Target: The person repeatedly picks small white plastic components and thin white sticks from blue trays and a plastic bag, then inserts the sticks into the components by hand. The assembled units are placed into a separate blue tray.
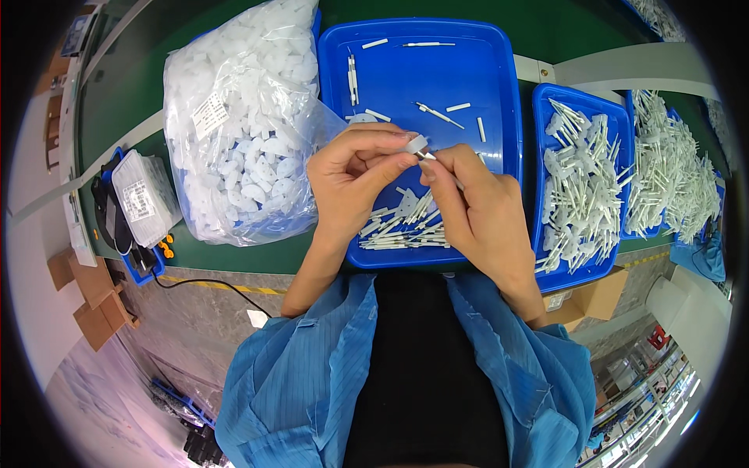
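My left hand (355, 175) pinches a small white plastic piece (417, 144) between thumb and fingertips, above the middle blue tray (437, 66). Close against it, my right hand (488, 207) grips a thin white rod (427, 156), its tip at the white piece; the fingers hide most of the rod. Whether the two parts are joined cannot be made out. Under my hands, in the tray's near half, lies a heap of white rods (406, 234) with some flat white pieces. A few loose rods (441, 115) are scattered over its far half.
To the left, a large clear bag (242, 101) bulges with curved white pieces. Beyond it stands a blue bin with a labelled clear pack (140, 191). On the right, a blue tray (541, 101) is piled with rod-and-plate parts, beside another heap (671, 164). A cardboard box (597, 300) sits below.
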Tool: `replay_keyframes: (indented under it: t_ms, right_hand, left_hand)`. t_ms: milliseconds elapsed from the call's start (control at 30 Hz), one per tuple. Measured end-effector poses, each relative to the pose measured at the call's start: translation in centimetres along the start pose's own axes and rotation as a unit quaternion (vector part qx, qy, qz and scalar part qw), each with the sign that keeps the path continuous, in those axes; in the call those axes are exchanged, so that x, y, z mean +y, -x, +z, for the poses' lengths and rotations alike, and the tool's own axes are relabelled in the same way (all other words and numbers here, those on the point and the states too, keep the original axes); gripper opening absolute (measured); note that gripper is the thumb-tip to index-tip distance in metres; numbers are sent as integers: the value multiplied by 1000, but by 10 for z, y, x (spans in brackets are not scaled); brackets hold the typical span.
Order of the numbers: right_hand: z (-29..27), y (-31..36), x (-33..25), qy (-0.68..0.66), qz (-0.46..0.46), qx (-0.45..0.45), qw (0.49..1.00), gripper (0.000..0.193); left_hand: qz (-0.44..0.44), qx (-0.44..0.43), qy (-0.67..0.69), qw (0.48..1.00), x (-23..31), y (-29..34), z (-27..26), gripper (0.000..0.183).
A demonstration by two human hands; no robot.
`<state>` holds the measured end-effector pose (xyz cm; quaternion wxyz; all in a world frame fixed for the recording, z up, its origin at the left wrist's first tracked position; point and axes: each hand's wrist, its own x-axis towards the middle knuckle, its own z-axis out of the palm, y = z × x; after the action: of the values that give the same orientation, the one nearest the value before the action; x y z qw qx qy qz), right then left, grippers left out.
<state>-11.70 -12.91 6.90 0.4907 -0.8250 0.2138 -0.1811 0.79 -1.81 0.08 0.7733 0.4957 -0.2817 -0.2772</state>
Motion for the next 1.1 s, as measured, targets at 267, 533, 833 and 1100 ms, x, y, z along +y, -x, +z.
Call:
replay_keyframes:
  t_ms: [267,533,833,1100]
  right_hand:
    - [-1,0,4,-129,55,-96,985,13]
    - [8,10,7,-226,66,-72,969,7]
    - [23,21,-10,8,-111,58,992,7]
    - [21,7,12,-55,-144,66,986,18]
  left_hand:
    - [31,-24,70,997,4,-2,-4,19]
    - [128,-82,-73,986,12,-5,-11,16]
    - [128,-18,10,992,18,9,6,18]
    - [265,-26,-162,950,16,0,1,39]
